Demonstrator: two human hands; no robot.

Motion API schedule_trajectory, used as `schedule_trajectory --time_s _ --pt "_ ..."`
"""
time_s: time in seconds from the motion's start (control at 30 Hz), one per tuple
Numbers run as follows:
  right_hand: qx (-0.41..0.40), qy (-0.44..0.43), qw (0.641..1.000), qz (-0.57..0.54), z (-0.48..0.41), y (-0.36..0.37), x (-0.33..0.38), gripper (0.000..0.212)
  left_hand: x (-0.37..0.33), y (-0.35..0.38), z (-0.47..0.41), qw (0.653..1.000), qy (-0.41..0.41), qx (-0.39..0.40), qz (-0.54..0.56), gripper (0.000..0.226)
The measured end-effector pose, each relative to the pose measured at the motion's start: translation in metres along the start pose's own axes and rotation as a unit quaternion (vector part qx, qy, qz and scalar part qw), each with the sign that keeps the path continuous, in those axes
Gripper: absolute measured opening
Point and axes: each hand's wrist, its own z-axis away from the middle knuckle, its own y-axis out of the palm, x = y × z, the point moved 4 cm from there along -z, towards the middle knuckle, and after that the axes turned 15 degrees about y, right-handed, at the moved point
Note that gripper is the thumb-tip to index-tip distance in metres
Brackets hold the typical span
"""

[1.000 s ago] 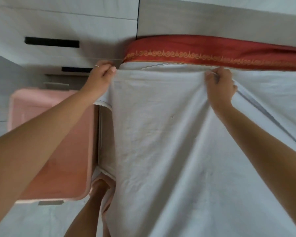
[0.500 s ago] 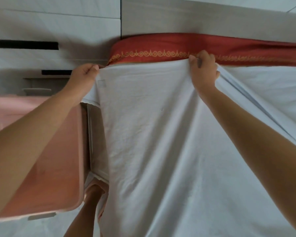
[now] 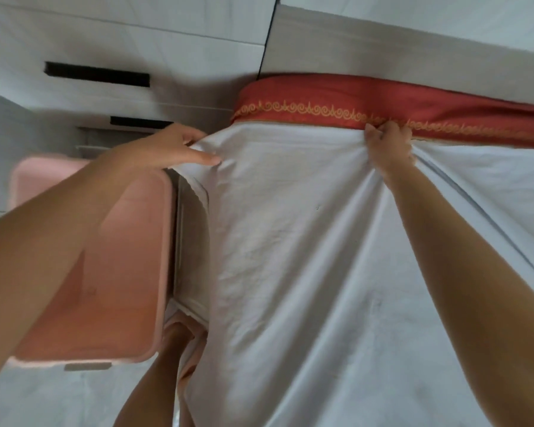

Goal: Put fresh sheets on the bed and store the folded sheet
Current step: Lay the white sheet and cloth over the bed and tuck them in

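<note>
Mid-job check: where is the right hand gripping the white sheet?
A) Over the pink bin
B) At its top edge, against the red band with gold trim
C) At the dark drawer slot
B: the right hand bunches the top edge of the white sheet right at the red gold-trimmed band, while the pink bin sits far off to the left.

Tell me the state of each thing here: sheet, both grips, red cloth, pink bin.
white sheet: spread out, wrinkled
left grip: holds the sheet's corner
right grip: grips its top edge, bunched
red cloth: lying flat past the sheet's edge
pink bin: standing left of the sheet
</note>
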Motion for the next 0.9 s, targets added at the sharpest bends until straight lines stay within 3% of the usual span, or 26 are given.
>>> schedule_trajectory --time_s 0.07,0.17,0.23,0.33,0.43,0.57,0.77,0.9 --pt "-0.085 0.024 0.996 -0.001 0.025 0.003 0.009 0.036 0.009 -0.005 0.009 0.998 -0.022 0.016 -0.060 0.037" --pt "-0.190 -0.119 0.974 0.035 0.083 0.023 0.033 0.047 0.019 -0.014 0.020 0.997 -0.021 -0.067 -0.011 0.030" --pt "-0.162 -0.278 0.945 0.049 0.118 0.045 0.054 0.051 0.019 -0.024 0.030 0.992 -0.013 -0.119 0.046 0.033" --pt "-0.058 -0.481 0.861 0.154 0.158 0.080 0.091 0.063 0.014 -0.038 0.043 0.990 0.015 -0.128 0.049 0.035" --pt "0.069 -0.497 0.831 0.241 0.172 0.108 0.125 0.050 0.008 -0.052 0.052 0.992 0.045 -0.117 0.020 0.020" --pt "0.174 -0.489 0.835 0.186 0.180 0.113 0.150 0.023 0.022 -0.060 0.064 0.993 0.031 -0.104 0.037 0.017" --pt "0.214 -0.496 0.825 0.164 0.179 0.113 0.145 0.025 0.065 -0.028 0.087 0.973 -0.009 -0.151 0.177 0.029" --pt "0.212 -0.511 0.813 0.182 0.181 0.119 0.147 0.024 0.086 -0.008 0.095 0.922 -0.021 -0.227 0.314 0.023"
